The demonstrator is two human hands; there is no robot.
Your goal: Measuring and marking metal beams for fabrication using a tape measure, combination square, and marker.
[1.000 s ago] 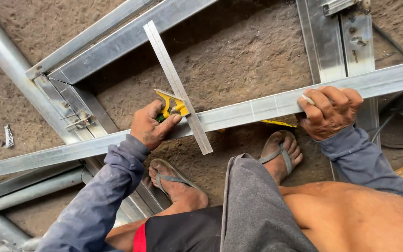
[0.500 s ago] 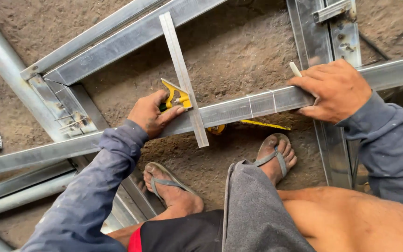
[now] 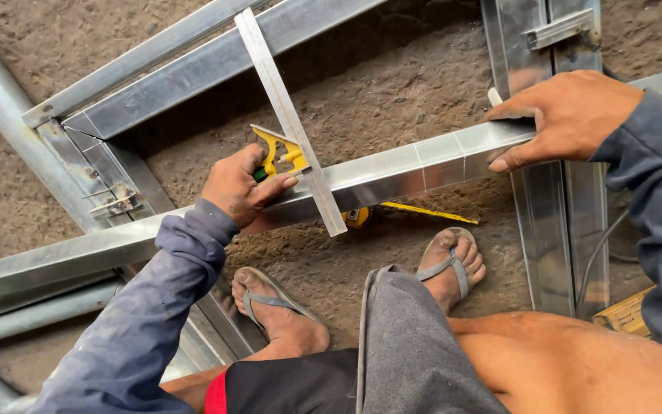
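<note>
Marking-out is in hand. The left hand (image 3: 240, 186) grips the yellow head of a combination square (image 3: 288, 146), its steel blade lying across the metal channel (image 3: 392, 165) that runs left to right above the dirt floor (image 3: 392, 84). The right hand (image 3: 565, 115) presses flat on the channel further right, a pale marker seemingly tucked beneath it. In my judgement, the next move calls for holding the square firmly seated while a line is scribed along the blade.

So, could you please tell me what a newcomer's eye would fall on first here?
Probably the yellow-headed combination square, held by the left hand at centre with its steel blade across the long metal channel. At upper right, the right hand presses on that channel. Below, two sandalled feet stand on bare dirt ground.
</note>
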